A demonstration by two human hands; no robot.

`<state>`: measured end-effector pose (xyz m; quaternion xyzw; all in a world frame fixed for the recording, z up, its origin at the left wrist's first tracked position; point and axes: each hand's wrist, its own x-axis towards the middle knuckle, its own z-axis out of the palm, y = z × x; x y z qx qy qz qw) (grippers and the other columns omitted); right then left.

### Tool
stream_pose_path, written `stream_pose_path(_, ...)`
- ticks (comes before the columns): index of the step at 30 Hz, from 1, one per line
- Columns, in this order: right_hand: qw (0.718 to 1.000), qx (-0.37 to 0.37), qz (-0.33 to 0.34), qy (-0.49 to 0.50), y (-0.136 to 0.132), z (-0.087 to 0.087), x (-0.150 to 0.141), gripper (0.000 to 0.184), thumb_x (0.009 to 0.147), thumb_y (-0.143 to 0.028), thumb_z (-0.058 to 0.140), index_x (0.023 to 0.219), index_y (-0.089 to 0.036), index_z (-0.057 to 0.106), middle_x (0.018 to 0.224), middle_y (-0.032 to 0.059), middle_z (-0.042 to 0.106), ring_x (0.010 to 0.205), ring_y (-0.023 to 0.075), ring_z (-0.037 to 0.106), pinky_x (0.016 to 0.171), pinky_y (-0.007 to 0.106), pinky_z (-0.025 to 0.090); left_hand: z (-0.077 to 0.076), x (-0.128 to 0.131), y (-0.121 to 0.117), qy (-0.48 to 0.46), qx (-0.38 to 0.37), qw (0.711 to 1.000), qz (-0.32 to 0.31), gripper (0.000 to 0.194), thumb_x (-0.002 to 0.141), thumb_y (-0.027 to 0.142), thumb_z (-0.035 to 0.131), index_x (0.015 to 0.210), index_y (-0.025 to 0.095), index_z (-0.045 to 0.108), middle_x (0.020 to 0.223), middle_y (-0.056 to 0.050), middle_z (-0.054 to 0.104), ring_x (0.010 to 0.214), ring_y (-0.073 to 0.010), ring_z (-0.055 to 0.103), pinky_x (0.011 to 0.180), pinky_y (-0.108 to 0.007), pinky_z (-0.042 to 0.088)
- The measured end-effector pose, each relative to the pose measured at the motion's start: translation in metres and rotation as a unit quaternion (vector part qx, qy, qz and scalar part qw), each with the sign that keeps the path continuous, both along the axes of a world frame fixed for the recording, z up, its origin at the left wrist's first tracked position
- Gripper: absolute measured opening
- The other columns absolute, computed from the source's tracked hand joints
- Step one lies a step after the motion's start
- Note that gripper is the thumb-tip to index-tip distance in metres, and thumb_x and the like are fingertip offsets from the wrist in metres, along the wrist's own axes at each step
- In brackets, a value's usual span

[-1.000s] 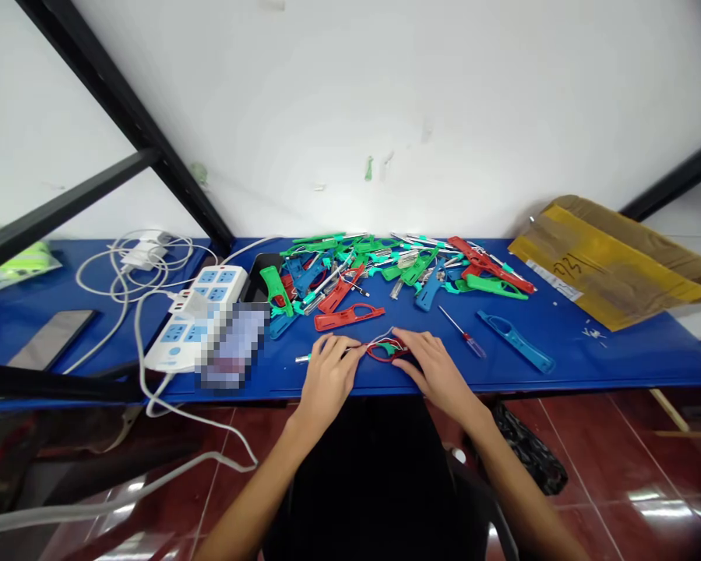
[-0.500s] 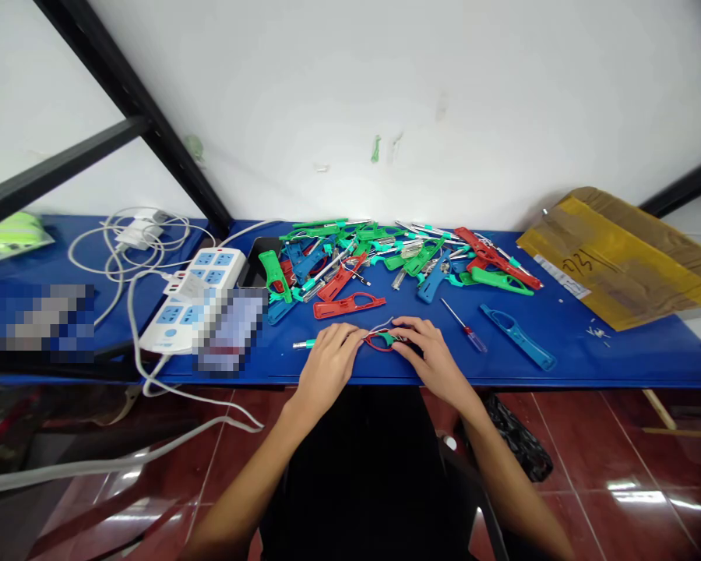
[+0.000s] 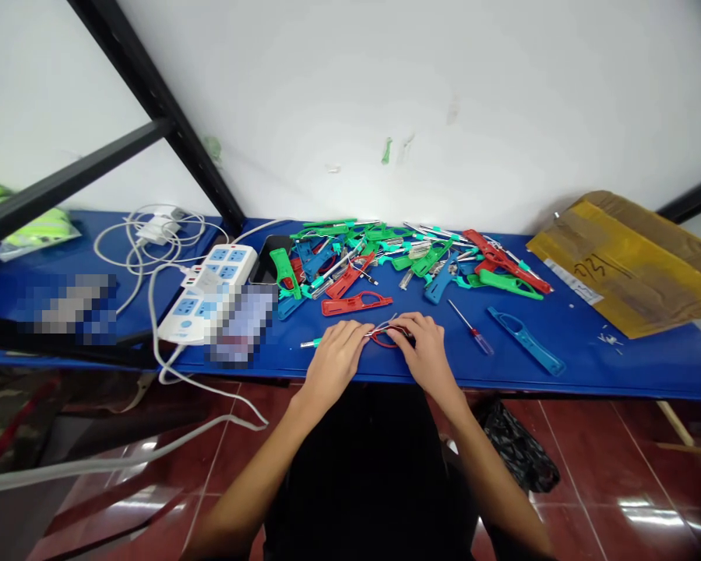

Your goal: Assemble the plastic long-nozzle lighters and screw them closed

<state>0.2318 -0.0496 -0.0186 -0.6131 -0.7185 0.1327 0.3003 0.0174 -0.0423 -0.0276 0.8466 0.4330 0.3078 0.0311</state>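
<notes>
Near the front edge of the blue table, my left hand (image 3: 336, 354) is closed on one end of a red lighter casing (image 3: 381, 341). My right hand (image 3: 426, 351) pinches its other end, fingers curled over it. Thin wires stick up from the casing between my hands. A metal lighter tube (image 3: 309, 344) with a teal collar pokes out left of my left hand; whether it joins the casing is hidden. Just beyond my hands lies a loose red casing half (image 3: 356, 303). A screwdriver (image 3: 473, 331) and a blue casing half (image 3: 527, 341) lie to the right.
A heap of green, blue and red lighter parts (image 3: 420, 261) runs along the wall. On the left are a white power strip (image 3: 213, 292), a phone (image 3: 242, 323) and coiled cables. A taped cardboard piece (image 3: 625, 265) lies at the right, near small scraps (image 3: 611, 340).
My right fingers have drawn in over the casing and now cover the green part that showed there. The camera view has shifted slightly, so the table contents appear further right.
</notes>
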Motion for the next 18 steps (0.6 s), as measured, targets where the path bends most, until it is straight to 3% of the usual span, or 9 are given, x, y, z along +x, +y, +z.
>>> stream_pose_path(4,0.999,0.036,-0.006,0.006,-0.003,-0.006,-0.003,0.032,0.116,-0.041,0.051,0.111,-0.028,0.080,0.121,0.0077,0.079,0.105,0.0268,0.066,0.094,0.046,0.043,0.000,0.000,0.000,-0.008,0.002,1.000,0.001,0.022,0.112,0.019,0.057,0.132,0.018,0.068,0.117,-0.008,0.078,0.102,-0.0227,0.070,0.090,-0.037,0.053)
stream_pose_path(9,0.991,0.096,0.012,-0.093,-0.009,-0.007,-0.002,0.031,0.116,-0.035,0.051,0.122,-0.025,0.081,0.121,0.0104,0.079,0.099,0.0281,0.062,0.089,0.046,0.045,0.001,-0.001,-0.002,0.020,-0.003,1.000,-0.002,0.030,0.109,0.012,0.058,0.135,0.022,0.071,0.116,-0.008,0.075,0.101,-0.0229,0.068,0.089,-0.037,0.054)
stream_pose_path(18,0.981,0.118,0.047,-0.144,-0.014,-0.008,0.004,0.035,0.118,-0.032,0.046,0.131,-0.024,0.077,0.126,0.0118,0.078,0.103,0.0283,0.067,0.091,0.046,0.050,0.002,-0.002,-0.004,0.072,0.024,0.997,-0.014,0.045,0.104,0.004,0.061,0.144,0.024,0.069,0.119,-0.008,0.073,0.106,-0.0251,0.066,0.090,-0.040,0.055)
